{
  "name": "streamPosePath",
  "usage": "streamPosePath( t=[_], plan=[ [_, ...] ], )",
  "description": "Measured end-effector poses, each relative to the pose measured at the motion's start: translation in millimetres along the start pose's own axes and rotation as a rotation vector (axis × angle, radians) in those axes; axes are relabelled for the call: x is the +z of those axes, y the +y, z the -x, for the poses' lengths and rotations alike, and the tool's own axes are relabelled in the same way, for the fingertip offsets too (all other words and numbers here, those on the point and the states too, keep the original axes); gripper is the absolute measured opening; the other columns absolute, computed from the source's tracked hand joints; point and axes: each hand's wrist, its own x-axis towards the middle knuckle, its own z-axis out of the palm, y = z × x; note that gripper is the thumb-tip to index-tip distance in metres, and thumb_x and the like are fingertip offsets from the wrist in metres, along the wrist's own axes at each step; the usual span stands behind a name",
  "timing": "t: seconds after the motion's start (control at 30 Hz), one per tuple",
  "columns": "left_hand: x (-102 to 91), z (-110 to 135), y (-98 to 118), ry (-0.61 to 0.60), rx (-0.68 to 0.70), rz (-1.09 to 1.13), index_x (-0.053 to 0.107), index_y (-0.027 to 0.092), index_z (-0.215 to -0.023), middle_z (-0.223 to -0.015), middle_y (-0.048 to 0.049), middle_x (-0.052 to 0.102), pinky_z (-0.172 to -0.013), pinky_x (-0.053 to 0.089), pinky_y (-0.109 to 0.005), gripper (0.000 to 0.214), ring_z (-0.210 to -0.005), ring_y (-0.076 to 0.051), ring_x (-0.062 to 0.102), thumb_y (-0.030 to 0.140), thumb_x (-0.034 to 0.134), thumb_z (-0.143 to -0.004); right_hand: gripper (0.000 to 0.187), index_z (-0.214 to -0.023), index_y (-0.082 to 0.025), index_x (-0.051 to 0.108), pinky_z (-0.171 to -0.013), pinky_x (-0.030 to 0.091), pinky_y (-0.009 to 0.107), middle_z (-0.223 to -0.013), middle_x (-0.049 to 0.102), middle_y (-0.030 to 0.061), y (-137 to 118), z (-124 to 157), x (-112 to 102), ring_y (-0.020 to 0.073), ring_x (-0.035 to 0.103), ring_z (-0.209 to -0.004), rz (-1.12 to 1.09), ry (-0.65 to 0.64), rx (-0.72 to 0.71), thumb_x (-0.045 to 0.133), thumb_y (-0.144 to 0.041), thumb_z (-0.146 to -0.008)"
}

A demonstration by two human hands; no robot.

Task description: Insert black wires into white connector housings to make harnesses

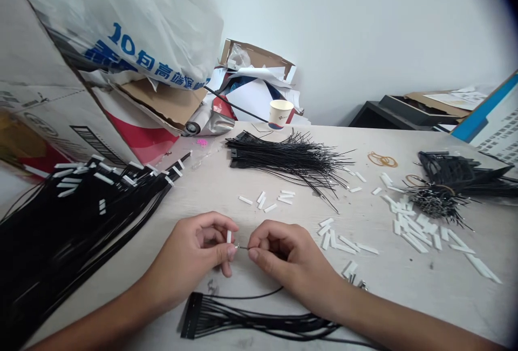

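Observation:
My left hand (206, 246) is closed around a small white plastic connector housing (229, 236), held upright between thumb and fingers. From the right, my right hand (285, 248) pinches a thin black wire (243, 247) near its end. The wire's metal tip (237, 246) meets my left fingertips just below the housing; whether it sits inside cannot be made out. In front of me lies a wire harness with a flat black connector (192, 316). Its black wires (263, 321) run right and pass under my right forearm.
Loose white housings (413, 227) lie scattered on the right of the table. Bundles of black wires lie at the back (283, 157) and far right (437, 194). Finished-looking black cables with white ends (101, 221) cover the left side. A paper cup (280, 114) stands behind.

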Motion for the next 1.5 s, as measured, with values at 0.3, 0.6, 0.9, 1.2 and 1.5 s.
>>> streamPosePath(
  t=[0.3, 0.6, 0.9, 1.2, 1.5],
  plan=[
    [-3.5, -1.1, 0.4, -0.013, -0.041, 0.116, 0.064, 0.015, -0.096, -0.071, -0.0002, 0.068, -0.062, 0.05, -0.028, 0.021, -0.057, -0.014, 0.066, 0.025, 0.067, -0.078, 0.01, -0.064, -0.016, 0.053, -0.047, 0.029, 0.02, -0.053, 0.042, -0.0062, 4.5, -7.9, -7.9, 0.0068, 0.037, -0.05, 0.114, 0.157, -0.066, 0.053, -0.01, -0.071],
    [5.2, -0.1, 3.5, 0.055, -0.045, 0.168, 0.065, 0.015, -0.093, -0.069, 0.0002, 0.069, -0.068, 0.052, -0.029, 0.018, -0.06, -0.015, 0.068, 0.022, 0.068, -0.077, 0.015, -0.061, -0.018, 0.046, -0.046, 0.026, 0.021, -0.051, 0.037, -0.0071, -2.4, -5.4, -1.3, 0.0065, 0.032, -0.049, 0.098, 0.065, -0.084, 0.05, -0.007, -0.069],
    [11.7, 17.1, -2.3, 0.145, -0.051, 0.31, 0.063, 0.018, -0.095, -0.072, 0.0004, 0.069, -0.062, 0.048, -0.025, 0.019, -0.061, -0.013, 0.064, 0.026, 0.07, -0.079, 0.011, -0.064, -0.018, 0.051, -0.046, 0.028, 0.022, -0.053, 0.041, -0.0061, 1.6, -6.7, -2.5, 0.0076, 0.035, -0.049, 0.028, 0.133, 0.016, 0.053, -0.012, -0.072],
    [12.9, 9.5, -8.6, 0.137, -0.017, 0.247, 0.062, 0.018, -0.093, -0.074, -0.0003, 0.068, -0.065, 0.048, -0.028, 0.012, -0.062, -0.013, 0.061, 0.024, 0.064, -0.082, 0.011, -0.07, -0.018, 0.051, -0.047, 0.029, 0.022, -0.057, 0.042, -0.0052, -2.2, 4.9, 3.4, 0.008, 0.035, -0.052, -0.048, 0.103, 0.03, 0.055, -0.018, -0.08],
    [10.6, 8.9, -4.7, 0.128, 0.021, 0.168, 0.06, 0.02, -0.083, -0.071, 0.0009, 0.064, -0.069, 0.047, -0.027, 0.004, -0.072, -0.016, 0.06, 0.021, 0.063, -0.08, 0.011, -0.08, -0.018, 0.055, -0.077, 0.047, 0.03, -0.089, 0.062, 0.0052, -5.5, 8.3, 7.5, 0.0157, 0.058, -0.085, 0.001, -0.075, -0.187, 0.051, -0.01, -0.086]
  ],
)
